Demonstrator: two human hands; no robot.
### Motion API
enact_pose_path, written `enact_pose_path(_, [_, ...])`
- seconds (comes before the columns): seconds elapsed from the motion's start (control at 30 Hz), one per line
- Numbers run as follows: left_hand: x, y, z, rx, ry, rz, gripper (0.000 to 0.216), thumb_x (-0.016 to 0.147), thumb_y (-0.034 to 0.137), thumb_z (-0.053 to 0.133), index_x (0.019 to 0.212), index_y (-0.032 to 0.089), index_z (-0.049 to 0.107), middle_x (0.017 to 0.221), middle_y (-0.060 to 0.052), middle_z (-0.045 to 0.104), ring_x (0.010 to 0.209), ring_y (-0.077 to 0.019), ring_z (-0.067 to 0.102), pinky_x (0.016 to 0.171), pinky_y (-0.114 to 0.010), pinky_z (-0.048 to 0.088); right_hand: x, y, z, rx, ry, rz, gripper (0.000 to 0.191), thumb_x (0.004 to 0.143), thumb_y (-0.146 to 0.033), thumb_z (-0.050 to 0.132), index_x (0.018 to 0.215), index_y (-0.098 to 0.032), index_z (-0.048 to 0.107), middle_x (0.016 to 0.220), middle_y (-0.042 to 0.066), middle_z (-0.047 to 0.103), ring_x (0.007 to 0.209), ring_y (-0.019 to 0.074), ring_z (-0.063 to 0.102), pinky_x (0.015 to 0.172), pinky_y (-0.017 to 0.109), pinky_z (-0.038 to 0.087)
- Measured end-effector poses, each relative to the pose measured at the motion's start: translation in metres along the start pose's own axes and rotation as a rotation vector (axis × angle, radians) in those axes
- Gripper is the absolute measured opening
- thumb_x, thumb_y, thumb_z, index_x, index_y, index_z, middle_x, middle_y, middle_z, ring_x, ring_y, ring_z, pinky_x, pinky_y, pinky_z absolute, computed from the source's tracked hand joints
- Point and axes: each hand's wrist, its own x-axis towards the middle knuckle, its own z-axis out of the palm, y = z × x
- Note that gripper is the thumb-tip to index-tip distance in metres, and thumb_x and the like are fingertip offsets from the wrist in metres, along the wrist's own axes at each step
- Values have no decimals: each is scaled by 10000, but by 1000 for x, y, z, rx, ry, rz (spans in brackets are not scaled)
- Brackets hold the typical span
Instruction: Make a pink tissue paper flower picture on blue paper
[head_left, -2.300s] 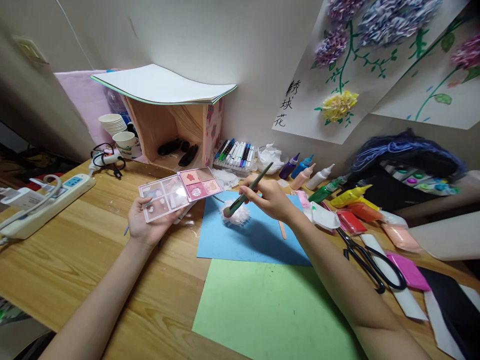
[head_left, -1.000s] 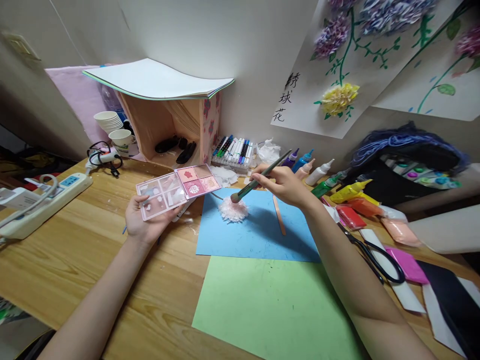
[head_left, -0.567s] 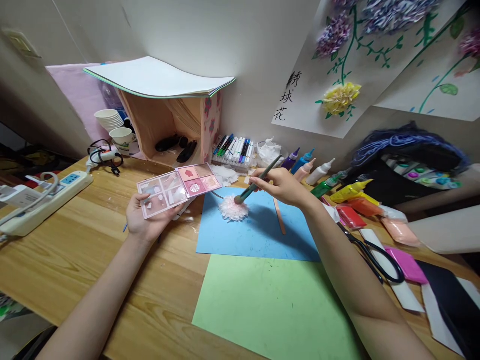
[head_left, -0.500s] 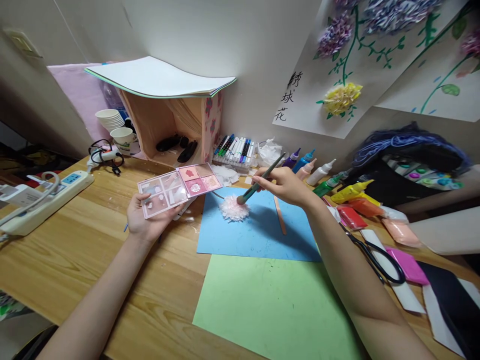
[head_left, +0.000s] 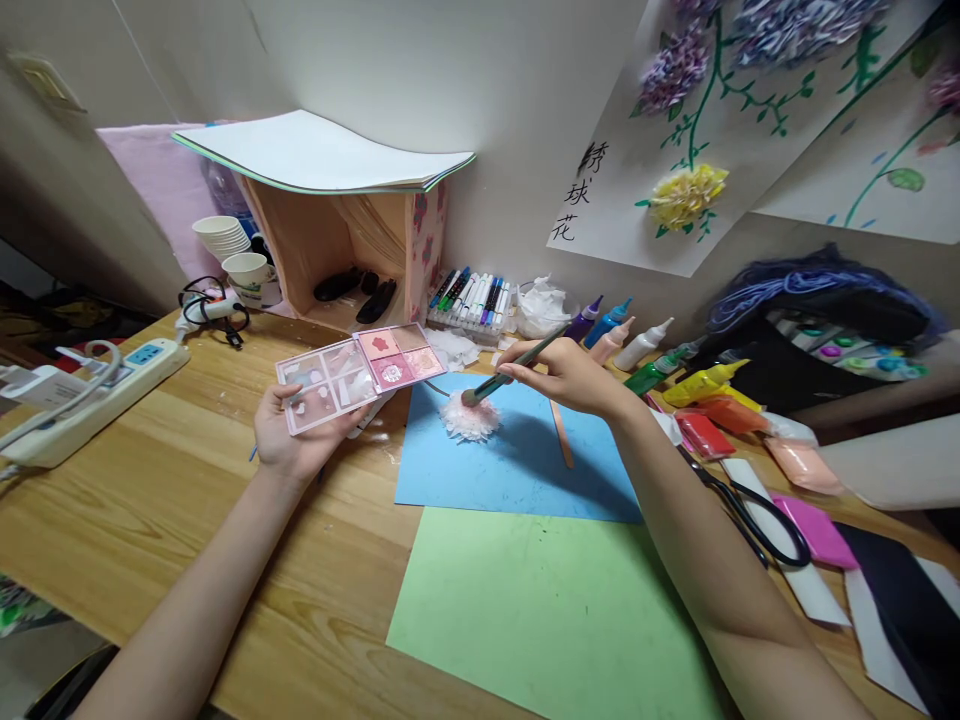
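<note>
1. Left arm: extends from the lower left; left hand (head_left: 296, 445) turned palm up under the open palette (head_left: 330, 390). Thumb laid over its left end, remaining fingers beneath and mostly hidden; palette held between them.
2. Right arm: reaches in from the lower right, forearm above the table (head_left: 315, 590); right hand (head_left: 574, 375) palm down. Fingers pinch the handle of the brush (head_left: 510, 375), which slants with bristles down and to the left.
3. Flower (head_left: 471, 420): one, white and pale pink, located on the upper left of the blue sheet (head_left: 480, 480). Bristles appear to touch its top.
4. Count: one palette, its pink half in four sections; one brush; one stick (head_left: 562, 435), on the blue sheet; one green sheet (head_left: 540, 610), nearer the person; one pair of scissors (head_left: 776, 530), partly hidden by the right arm; six bottles (head_left: 645, 343), each a different colour.
</note>
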Motion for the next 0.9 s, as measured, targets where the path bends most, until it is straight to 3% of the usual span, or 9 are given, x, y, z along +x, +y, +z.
enact_pose_path(0.23, [-1,2,-1,-17,-82,-26,542,701,189,422,1236,121,485,1281,-164,535,1164,-356,501,827,-543,499,-6,-2,-14,-53,-30,34,293,884,-376,469,832,-158,657,755,42,673,691,149,597,637,250,418])
enact_pose_path(0.57, [-1,-1,1,-33,-45,-31,557,687,193,430,1237,128,489,1267,-164,547,1164,-368,497,808,-544,507,-8,-1,-15,29,-8,76,332,870,-419,482,776,-156,660,693,46,663,634,142,593,576,242,427])
enact_pose_path(0.9, [1,0,-5,-79,-39,-45,583,690,196,436,1269,124,454,1267,-172,545,1129,-371,527,832,-577,484,5,13,11,153,271,202,316,854,-425,509,836,-159,680,825,70,678,738,175,607,632,291,463])
